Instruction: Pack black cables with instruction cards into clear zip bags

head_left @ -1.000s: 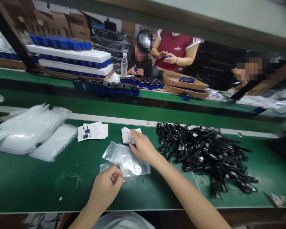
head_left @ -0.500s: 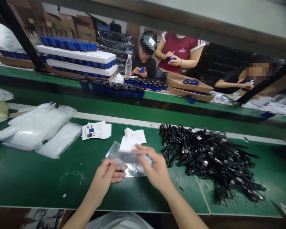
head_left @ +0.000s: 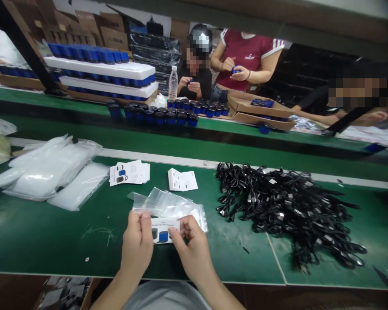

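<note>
A small printed leaflet (head_left: 163, 236) with pictures of dark and blue devices is between my two hands. My right hand (head_left: 194, 243) pinches its right side, thumb on top. My left hand (head_left: 136, 241) is closed on a clear plastic bag (head_left: 139, 201), whose end sticks up beyond the fingers. The leaflet's left edge meets the left fingers; whether it is inside the bag I cannot tell. More clear zip bags (head_left: 174, 206) lie flat just beyond my hands. Farther back are a folded leaflet stack (head_left: 183, 180) and a fanned pile of leaflets (head_left: 129, 173).
To the right spreads a heap of black USB cables (head_left: 278, 215). Packs of white bags (head_left: 54, 168) lie at the left. Across a raised green ledge stand rows of blue-black devices (head_left: 160, 117), a bottle (head_left: 173, 84) and open cartons (head_left: 258, 113). Several co-workers sit or stand beyond.
My right hand has brought a leaflet from the stack at the back down to my left hand. Both hands are now closer together and nearer to me. The bags beneath are uncovered.
</note>
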A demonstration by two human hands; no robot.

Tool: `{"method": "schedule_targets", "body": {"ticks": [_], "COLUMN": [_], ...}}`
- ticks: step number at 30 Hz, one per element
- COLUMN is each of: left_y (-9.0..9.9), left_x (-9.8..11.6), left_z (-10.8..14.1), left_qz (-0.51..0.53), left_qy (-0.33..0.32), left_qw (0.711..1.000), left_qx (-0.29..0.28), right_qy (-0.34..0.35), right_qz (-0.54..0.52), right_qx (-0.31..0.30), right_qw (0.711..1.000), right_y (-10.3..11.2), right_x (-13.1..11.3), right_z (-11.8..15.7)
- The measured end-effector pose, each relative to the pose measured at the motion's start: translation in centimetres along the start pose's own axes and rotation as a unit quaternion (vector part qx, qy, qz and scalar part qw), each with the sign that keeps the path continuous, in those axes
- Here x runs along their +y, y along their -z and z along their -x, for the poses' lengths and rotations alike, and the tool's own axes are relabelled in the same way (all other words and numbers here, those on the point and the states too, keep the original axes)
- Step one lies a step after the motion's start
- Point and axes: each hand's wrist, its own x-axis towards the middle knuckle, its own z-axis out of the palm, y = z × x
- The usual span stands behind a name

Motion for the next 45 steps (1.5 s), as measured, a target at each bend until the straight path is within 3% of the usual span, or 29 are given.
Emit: {"method": "schedule_targets", "body": {"ticks": [3,5,8,12,17,22,25,30,34,36,38,41,45], "left_y": [-0.1,-0.1,0.0,0.5,0.5,0.1,0.0,-0.3,-0.3,-0.1,0.0,0.1,0.4], "left_x": [-0.1,0.0,0.3,0.8,1.4,1.3,0.9,0.2,0.2,0.3,0.4,0.5,0.4], "left_z": [0.0,0.1,0.0,-0.2,0.3,1.1,1.3,1.6,1.5,1.5,1.5,1.7,1.8], "left_qz": [-0.062,-0.088,-0.117,-0.15,-0.181,-0.215,-0.243,-0.273,-0.28,-0.285,-0.284,-0.265,-0.238], "left_qy": [-0.052,-0.082,-0.117,-0.141,-0.171,-0.21,-0.235,-0.302,-0.34,-0.354,-0.367,-0.373,-0.393], "left_qw": [0.996,0.993,0.986,0.979,0.967,0.951,0.939,0.908,0.889,0.881,0.874,0.873,0.871], "left_qx": [0.023,0.019,0.006,-0.003,-0.045,-0.071,-0.069,-0.102,-0.123,-0.129,-0.143,-0.168,-0.173], "right_qy": [-0.041,-0.094,-0.116,0.023,0.236,0.304,0.275,0.153,0.099,0.098,0.096,0.057,-0.021], "right_qz": [-0.118,-0.152,-0.061,0.124,0.143,0.288,0.355,0.37,0.296,0.244,0.216,0.196,0.12], "right_qx": [-0.002,-0.073,-0.127,-0.028,0.049,0.069,0.052,-0.01,-0.134,-0.209,-0.245,-0.215,-0.075], "right_qw": [0.992,0.981,0.983,0.992,0.96,0.905,0.892,0.916,0.941,0.942,0.94,0.955,0.99], "right_y": [-0.8,-0.9,-0.4,1.1,1.3,0.8,0.8,1.3,3.1,4.2,4.9,5.0,4.0], "right_x": [-0.1,0.0,0.0,-0.3,-0.7,-0.1,0.1,-0.6,-2.4,-3.4,-4.0,-3.7,-1.7], "right_z": [0.5,0.6,0.7,0.9,1.1,0.9,1.0,0.8,0.7,1.0,1.2,1.1,-0.1]}}
